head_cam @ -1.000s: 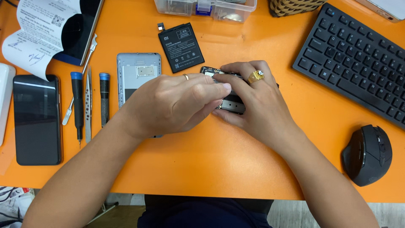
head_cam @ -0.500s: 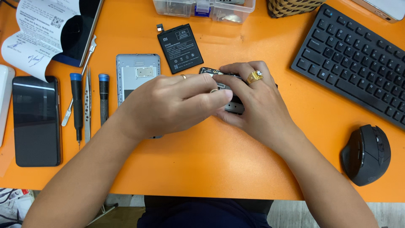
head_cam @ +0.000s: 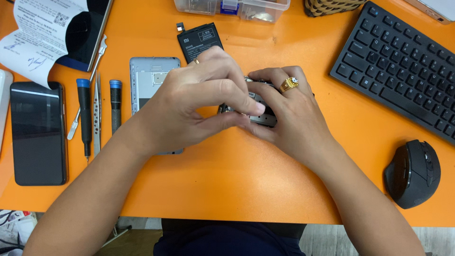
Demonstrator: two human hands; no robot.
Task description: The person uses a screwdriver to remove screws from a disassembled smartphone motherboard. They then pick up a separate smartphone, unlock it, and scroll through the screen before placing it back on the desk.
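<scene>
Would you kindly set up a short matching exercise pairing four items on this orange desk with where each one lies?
Things:
1. flat black rectangular battery
2. black computer mouse
3. black glass-fronted phone
4. opened grey phone body

Places:
A. far left, beside the blue-capped screwdrivers
B. held between the left hand and right hand
C. far right, below the black keyboard
D. above the left hand, near the clear plastic box

Pairs: 1-D, 2-C, 3-A, 4-B
</scene>
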